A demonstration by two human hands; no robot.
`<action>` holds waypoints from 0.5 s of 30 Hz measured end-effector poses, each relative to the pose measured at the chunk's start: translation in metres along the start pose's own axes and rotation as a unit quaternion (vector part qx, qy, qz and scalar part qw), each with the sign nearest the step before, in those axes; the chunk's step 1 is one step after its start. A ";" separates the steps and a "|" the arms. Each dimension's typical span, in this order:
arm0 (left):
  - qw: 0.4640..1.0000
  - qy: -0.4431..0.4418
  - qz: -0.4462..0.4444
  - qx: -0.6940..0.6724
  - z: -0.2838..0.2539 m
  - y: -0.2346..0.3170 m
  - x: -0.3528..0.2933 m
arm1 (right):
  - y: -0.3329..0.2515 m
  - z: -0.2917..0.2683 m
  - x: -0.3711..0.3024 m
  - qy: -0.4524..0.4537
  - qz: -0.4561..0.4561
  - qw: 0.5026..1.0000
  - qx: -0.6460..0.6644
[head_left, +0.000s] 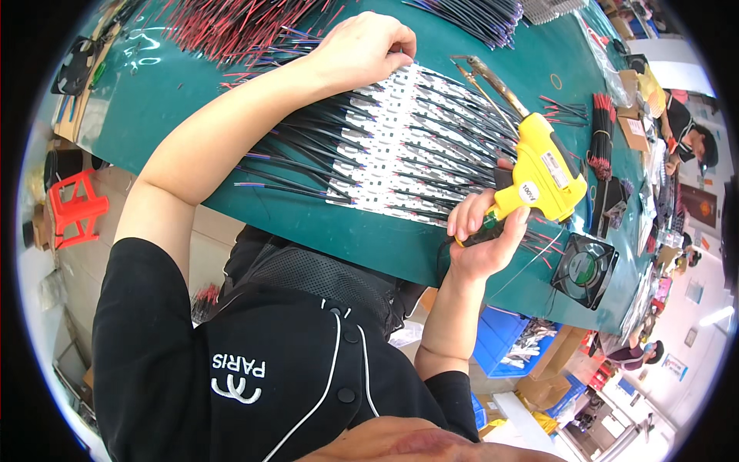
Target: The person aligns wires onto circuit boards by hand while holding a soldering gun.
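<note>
My right hand point(486, 237) is wrapped round the handle of a yellow soldering gun point(545, 165). Its metal tip point(493, 83) points up and away, over the far right of the boards. A panel of white circuit boards point(377, 165) lies on the green table, with rows of black wires point(443, 146) running out to both sides. At the panel's far end, my left hand point(373, 48) bends down with thumb and fingers pinched together. What sits between those fingertips is too small to make out.
Red-tipped wires point(223, 27) lie in a heap at the far left, and a bundle of dark wires point(485, 19) at the far edge. More red-ended wires point(602, 135) and a small black fan point(585, 269) are to the right. A blue bin point(500, 339) stands below the table's near right edge.
</note>
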State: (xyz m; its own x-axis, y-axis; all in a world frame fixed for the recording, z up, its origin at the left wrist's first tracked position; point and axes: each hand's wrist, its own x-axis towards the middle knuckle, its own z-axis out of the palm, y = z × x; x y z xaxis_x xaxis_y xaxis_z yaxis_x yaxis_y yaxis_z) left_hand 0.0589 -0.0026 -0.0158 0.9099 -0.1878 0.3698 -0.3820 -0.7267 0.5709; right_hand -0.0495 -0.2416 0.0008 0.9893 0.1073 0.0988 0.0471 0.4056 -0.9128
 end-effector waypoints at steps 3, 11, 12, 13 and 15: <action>0.997 -0.049 -0.051 0.033 -0.018 0.010 0.003 | -0.001 -0.004 0.000 0.012 -0.013 0.999 0.028; 0.978 -0.195 0.056 0.040 -0.026 0.048 0.020 | -0.015 -0.013 -0.003 0.066 -0.098 0.992 0.052; 0.975 -0.213 0.052 0.043 -0.021 0.049 0.021 | -0.016 -0.012 -0.004 0.073 -0.103 0.991 0.053; 0.971 -0.232 0.049 0.044 -0.018 0.052 0.023 | -0.019 -0.013 -0.007 0.082 -0.109 0.989 0.054; 0.964 -0.259 0.037 0.044 -0.017 0.054 0.028 | -0.022 -0.016 -0.015 0.088 -0.109 0.989 0.051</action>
State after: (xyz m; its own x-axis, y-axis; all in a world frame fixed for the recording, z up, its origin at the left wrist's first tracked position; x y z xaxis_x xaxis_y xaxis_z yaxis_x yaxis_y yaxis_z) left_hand 0.0612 -0.0359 0.0381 0.8475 -0.5303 -0.0220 -0.4550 -0.7472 0.4844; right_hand -0.0636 -0.2669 0.0134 0.9663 -0.1487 0.2101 0.2566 0.4916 -0.8322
